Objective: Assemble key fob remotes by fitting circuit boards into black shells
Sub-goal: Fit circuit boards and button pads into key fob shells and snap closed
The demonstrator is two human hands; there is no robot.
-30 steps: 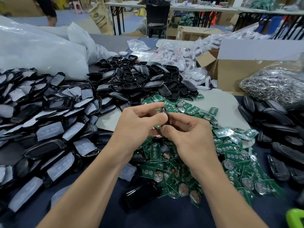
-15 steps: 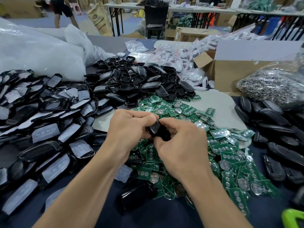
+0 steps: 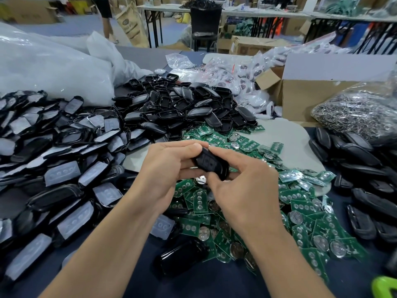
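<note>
A black key fob (image 3: 209, 163) with its button face up is held between both hands above a spread of green circuit boards (image 3: 300, 211). My left hand (image 3: 165, 171) grips its left end with curled fingers and thumb on top. My right hand (image 3: 242, 188) pinches its right end between thumb and fingers. A heap of empty black shells (image 3: 184, 106) lies behind the boards. Shells fitted with translucent button pads (image 3: 62, 173) cover the table on the left. Whether a board sits inside the held fob cannot be seen.
Finished black fobs (image 3: 365, 160) lie at the right. A bag of metal rings (image 3: 356, 112) leans against a cardboard box (image 3: 311, 93). Big white plastic bags (image 3: 47, 65) fill the back left. One glossy black shell (image 3: 182, 259) lies near the front edge. A person (image 3: 105, 9) stands far behind.
The fob has turned so its button face now shows upward between my hands. My right fingers have opened off its top and now pinch its end. The view has shifted slightly downward.
</note>
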